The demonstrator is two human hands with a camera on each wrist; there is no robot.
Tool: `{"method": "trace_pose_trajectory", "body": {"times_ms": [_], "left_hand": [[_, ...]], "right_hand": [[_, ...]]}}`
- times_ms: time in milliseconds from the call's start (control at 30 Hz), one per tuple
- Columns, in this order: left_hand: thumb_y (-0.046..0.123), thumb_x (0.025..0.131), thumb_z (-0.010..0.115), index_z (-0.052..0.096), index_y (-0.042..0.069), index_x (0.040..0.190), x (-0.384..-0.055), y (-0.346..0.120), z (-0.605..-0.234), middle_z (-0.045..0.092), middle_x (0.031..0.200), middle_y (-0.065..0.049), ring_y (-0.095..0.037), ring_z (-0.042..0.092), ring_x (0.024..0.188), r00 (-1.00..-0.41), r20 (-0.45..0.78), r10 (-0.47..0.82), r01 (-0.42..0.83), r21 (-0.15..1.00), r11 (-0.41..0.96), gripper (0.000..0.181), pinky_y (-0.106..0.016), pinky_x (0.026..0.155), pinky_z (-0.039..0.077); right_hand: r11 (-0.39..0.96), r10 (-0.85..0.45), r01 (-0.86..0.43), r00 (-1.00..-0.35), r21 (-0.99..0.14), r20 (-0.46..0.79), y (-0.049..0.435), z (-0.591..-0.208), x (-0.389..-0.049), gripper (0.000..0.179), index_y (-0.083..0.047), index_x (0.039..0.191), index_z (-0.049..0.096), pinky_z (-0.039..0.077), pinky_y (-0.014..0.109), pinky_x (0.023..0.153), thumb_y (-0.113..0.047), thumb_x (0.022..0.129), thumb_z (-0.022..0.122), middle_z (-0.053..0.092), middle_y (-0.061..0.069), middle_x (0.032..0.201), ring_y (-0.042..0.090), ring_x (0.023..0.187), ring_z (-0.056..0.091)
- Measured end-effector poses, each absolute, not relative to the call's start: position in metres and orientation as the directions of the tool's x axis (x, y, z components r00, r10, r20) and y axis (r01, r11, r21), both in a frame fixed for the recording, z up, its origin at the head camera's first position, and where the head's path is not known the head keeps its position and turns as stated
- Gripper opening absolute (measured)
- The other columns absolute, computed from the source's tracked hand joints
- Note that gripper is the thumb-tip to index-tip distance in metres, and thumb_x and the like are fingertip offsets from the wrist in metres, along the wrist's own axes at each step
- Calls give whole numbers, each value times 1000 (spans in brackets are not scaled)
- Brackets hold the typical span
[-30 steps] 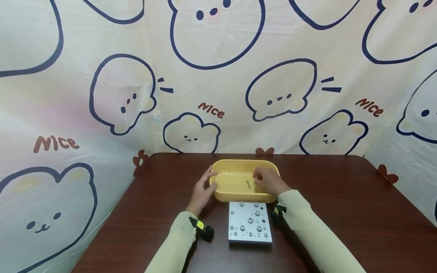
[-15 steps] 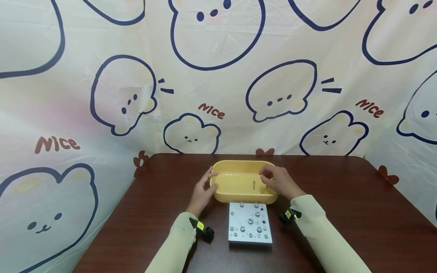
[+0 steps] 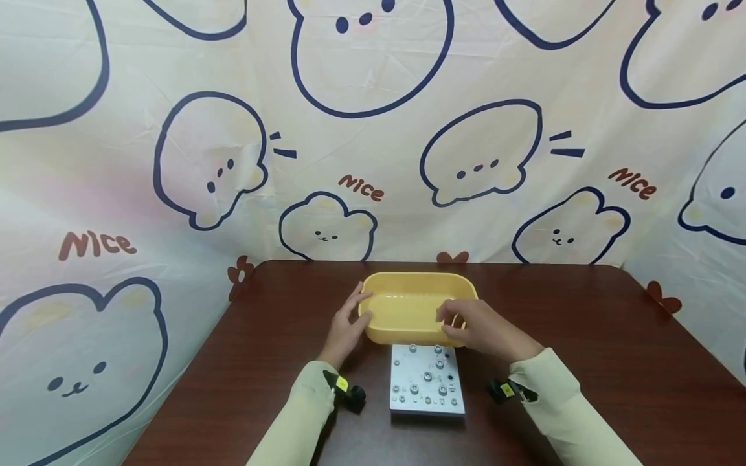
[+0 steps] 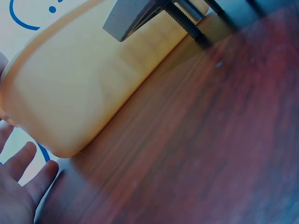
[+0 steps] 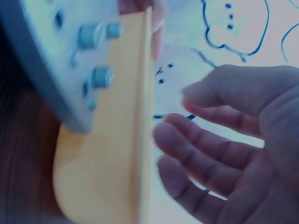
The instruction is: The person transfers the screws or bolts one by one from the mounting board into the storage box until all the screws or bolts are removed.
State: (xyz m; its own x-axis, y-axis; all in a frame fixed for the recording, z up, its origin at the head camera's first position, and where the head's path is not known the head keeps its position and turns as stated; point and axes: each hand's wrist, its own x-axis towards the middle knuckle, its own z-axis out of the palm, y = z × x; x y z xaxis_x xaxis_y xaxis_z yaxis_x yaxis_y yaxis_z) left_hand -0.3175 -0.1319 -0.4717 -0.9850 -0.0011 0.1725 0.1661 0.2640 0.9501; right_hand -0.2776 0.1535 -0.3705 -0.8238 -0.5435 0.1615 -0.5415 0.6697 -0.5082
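Observation:
A yellow plastic tray (image 3: pixel 416 277) stands on the table, its long front wall toward me. At its left end rests my left hand (image 3: pixel 344 330), fingers spread and fairly straight against the rim and end wall; in the left wrist view, fingertips lie by the tray's rounded corner. My right hand (image 3: pixel 474 327) is over the tray's front right rim, thumb and fingers bent toward each other. In the right wrist view no object shows at its fingertips; I cannot tell whether something small is pinched there. In front of the tray lies a silver metal block (image 3: pixel 425 382) with several socket-head screws (image 3: pixel 428 377).
The table (image 3: pixel 583 336) is dark, glossy wood. Behind and beside it hangs a pale curtain (image 3: pixel 402 155) printed with cartoon bears. Threaded rods (image 4: pixel 184 21) stick out beside the metal block in the left wrist view. Each wrist carries a small black camera.
My right hand has moved first right, then nearer to me, from inside the tray to its front right rim. The thin screw-like piece seen below its fingers no longer shows. The left hand has stayed.

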Motion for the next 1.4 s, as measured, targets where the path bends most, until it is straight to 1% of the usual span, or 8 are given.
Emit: {"method": "trace_pose_trajectory", "body": {"times_ms": [100, 233, 367, 467, 567, 767, 1167, 1400], "left_hand": [[25, 94, 59, 57, 34, 130, -318, -132, -472, 28, 151, 26, -12, 21, 145, -985, 170, 1, 165, 951, 263, 38, -51, 114, 22], [26, 93, 59, 57, 34, 129, -317, -131, -473, 29, 150, 28, -11, 21, 144, -985, 171, -4, 164, 951, 264, 37, -51, 115, 22], [26, 93, 59, 58, 33, 129, -318, -131, -473, 29, 150, 27, -11, 22, 144, -984, 176, -7, 168, 950, 265, 37, -50, 115, 22], [25, 93, 59, 58, 33, 130, -318, -131, -474, 29, 151, 26, -12, 21, 144, -984, 180, -5, 173, 948, 266, 37, -50, 115, 22], [25, 93, 59, 58, 33, 130, -318, -131, -473, 29, 151, 25, -12, 21, 144, -983, 183, -4, 176, 947, 268, 37, -51, 115, 21], [25, 94, 59, 57, 34, 129, -319, -131, -473, 28, 149, 28, -11, 21, 144, -984, 179, 0, 173, 946, 274, 37, -51, 115, 21], [25, 93, 59, 57, 32, 130, -319, -132, -470, 28, 150, 28, -11, 21, 144, -984, 175, 4, 170, 946, 276, 38, -52, 114, 21], [24, 93, 60, 57, 33, 129, -318, -134, -472, 27, 152, 25, -13, 20, 145, -984, 176, 9, 172, 948, 270, 37, -53, 114, 22]], "right_hand": [[678, -581, -556, -806, -480, 114, 151, -366, -266, 13, -22, 94, 64, 53, 22, 71, -13, 87, 69, 61, -11, 85, 11, 80, 57], [694, -619, -561, -785, -451, 23, 149, -363, -253, 9, -20, 92, 64, 50, 23, 67, -15, 87, 68, 59, -13, 80, 9, 77, 56], [678, -640, -518, -765, -521, -74, 148, -361, -240, 8, -17, 90, 62, 49, 25, 64, -11, 87, 67, 58, -9, 77, 10, 74, 56], [662, -659, -509, -745, -550, -104, 147, -361, -231, 12, -16, 89, 62, 49, 25, 62, -7, 85, 67, 57, -6, 75, 11, 72, 56], [692, -657, -521, -742, -500, -135, 143, -362, -223, 12, -18, 86, 61, 48, 24, 58, -8, 84, 69, 55, -6, 70, 9, 64, 54], [780, -599, -484, -762, -397, -247, 139, -362, -212, 15, -22, 78, 59, 44, 23, 50, -16, 82, 72, 55, -9, 65, 8, 56, 52], [802, -578, -470, -767, -369, -278, 137, -362, -207, 17, -21, 77, 60, 42, 24, 51, -16, 80, 76, 55, -9, 66, 9, 57, 51], [810, -570, -474, -774, -346, -276, 134, -365, -205, 16, -21, 75, 60, 39, 23, 47, -15, 79, 75, 54, -8, 63, 10, 53, 49]]}}
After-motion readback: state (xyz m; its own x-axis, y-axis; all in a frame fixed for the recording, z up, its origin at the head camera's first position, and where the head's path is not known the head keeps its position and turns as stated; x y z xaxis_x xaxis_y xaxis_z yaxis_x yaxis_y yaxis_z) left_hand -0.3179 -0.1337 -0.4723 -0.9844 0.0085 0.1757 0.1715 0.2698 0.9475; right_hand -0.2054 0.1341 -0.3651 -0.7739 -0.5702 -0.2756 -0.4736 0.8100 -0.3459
